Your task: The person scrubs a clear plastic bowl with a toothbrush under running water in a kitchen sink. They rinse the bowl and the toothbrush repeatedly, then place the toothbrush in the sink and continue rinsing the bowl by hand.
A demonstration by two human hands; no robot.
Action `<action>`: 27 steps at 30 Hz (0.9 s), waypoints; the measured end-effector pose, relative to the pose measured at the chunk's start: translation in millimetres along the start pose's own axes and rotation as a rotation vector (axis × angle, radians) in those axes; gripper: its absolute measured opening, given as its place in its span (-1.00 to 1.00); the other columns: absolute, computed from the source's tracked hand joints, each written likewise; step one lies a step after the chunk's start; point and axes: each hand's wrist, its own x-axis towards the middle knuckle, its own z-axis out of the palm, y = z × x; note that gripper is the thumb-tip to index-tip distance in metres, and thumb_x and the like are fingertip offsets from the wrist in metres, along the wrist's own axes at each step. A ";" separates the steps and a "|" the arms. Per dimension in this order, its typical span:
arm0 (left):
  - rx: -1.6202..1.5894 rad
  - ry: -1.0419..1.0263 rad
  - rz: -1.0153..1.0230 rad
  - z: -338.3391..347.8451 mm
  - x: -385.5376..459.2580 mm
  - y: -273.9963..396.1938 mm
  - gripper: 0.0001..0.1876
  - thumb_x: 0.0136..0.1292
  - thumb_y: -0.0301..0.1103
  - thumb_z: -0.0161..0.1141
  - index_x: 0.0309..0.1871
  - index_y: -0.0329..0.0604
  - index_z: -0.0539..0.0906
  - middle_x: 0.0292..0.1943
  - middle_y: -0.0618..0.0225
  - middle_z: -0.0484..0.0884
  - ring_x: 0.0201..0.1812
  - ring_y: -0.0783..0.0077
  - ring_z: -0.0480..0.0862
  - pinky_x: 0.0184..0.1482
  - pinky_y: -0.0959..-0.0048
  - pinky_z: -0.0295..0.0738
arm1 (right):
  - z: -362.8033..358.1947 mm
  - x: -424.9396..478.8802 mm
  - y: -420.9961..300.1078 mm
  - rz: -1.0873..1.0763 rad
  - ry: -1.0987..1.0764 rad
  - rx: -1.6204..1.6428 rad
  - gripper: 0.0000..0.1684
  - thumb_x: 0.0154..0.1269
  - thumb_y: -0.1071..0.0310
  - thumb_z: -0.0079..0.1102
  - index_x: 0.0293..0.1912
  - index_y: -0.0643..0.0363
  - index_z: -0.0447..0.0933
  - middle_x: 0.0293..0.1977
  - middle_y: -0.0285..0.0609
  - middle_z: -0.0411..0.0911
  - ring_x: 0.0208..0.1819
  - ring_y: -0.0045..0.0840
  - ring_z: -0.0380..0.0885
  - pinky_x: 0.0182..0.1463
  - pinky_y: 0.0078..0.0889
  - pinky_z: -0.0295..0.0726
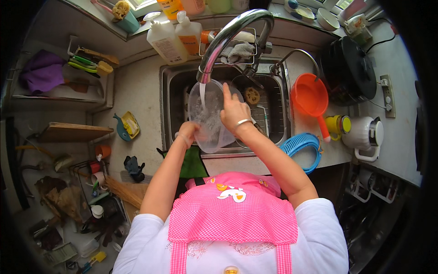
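A clear plastic container (214, 137) is held tilted over the steel sink (224, 154). Water from the chrome faucet (236, 22) runs into it. My left hand (190, 132) grips the container's left side near its lower end, its fingers partly hidden and blurred. At the container's right edge is my right hand (236, 109), index finger stretched up along the rim; its thumb side is hidden. A round loofah slice (252, 96) and a white-and-teal brush (263, 111) lie on the wire rack in the sink, right of my right hand.
Pump bottles (167, 41) stand behind the sink, beside a wire caddy with a grey cloth (237, 51). Right of the sink are an orange dipper (309, 94), a blue plastic basket (303, 150), a black pot (352, 72) and a white kettle (359, 133). A whale-shaped soap dish (123, 126) sits left.
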 end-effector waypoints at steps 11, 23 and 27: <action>-0.121 -0.325 -0.073 -6.6 -28.8 58.1 -0.62 0.28 -0.18 0.18 0.11 -0.12 0.60 -0.10 0.17 0.66 -0.16 0.16 0.67 -0.05 0.02 0.62 | -44.4 32.5 47.4 0.250 -0.530 0.351 -0.42 0.05 0.53 0.00 0.14 0.38 0.49 -0.09 0.24 0.64 -0.06 -0.09 0.69 -0.06 -0.04 0.70; 0.565 -0.183 -0.015 12.3 -107.6 135.1 -0.19 0.12 0.27 0.25 0.42 0.15 0.41 0.19 0.27 0.57 0.19 0.27 0.52 0.16 -0.11 0.41 | 61.2 79.8 63.5 0.081 -0.640 1.170 -0.19 0.01 0.76 -0.03 0.30 0.04 0.50 -0.09 -0.17 0.66 -0.16 -0.57 0.59 -0.15 -0.60 0.55; 0.747 -0.009 0.278 15.9 -114.4 120.6 -0.04 -0.02 0.08 0.39 0.50 0.02 0.31 0.37 0.11 0.39 0.30 0.13 0.46 0.20 0.11 0.44 | 72.8 87.5 33.8 -0.042 -0.400 1.137 -0.39 0.23 0.65 0.14 0.27 0.06 0.51 -0.08 -0.23 0.66 -0.09 -0.60 0.59 -0.03 -0.56 0.57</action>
